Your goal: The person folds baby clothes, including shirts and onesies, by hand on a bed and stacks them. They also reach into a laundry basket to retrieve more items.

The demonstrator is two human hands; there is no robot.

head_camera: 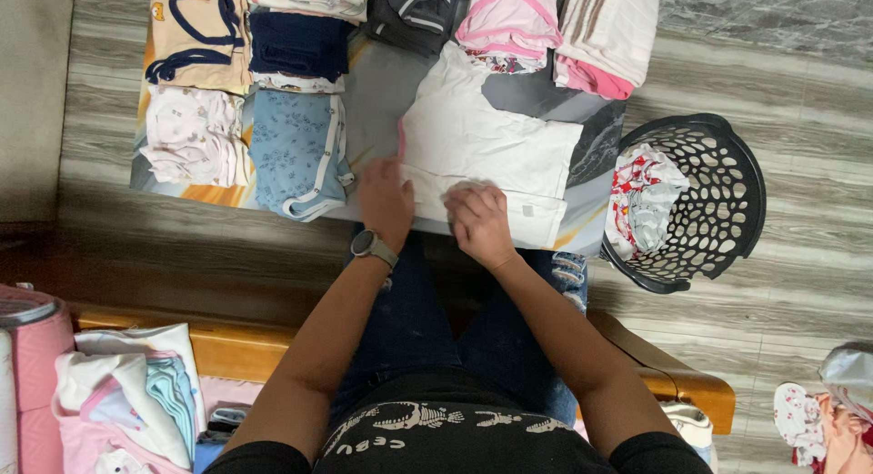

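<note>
A white garment [491,142] lies flat on the low table [382,92], partly folded. My left hand [386,201] rests palm-down on its near-left edge, a watch on the wrist. Beside it, my right hand [480,223] presses on the garment's near edge, fingers bent over a fold of the cloth. Neither hand lifts anything off the table.
Folded clothes fill the table: a light blue piece [296,151], a pale pink-white one [193,136], a navy one [298,45], pink and striped stacks [564,29]. A black perforated basket [718,201] with clothes stands at right. More clothes [127,392] lie near left.
</note>
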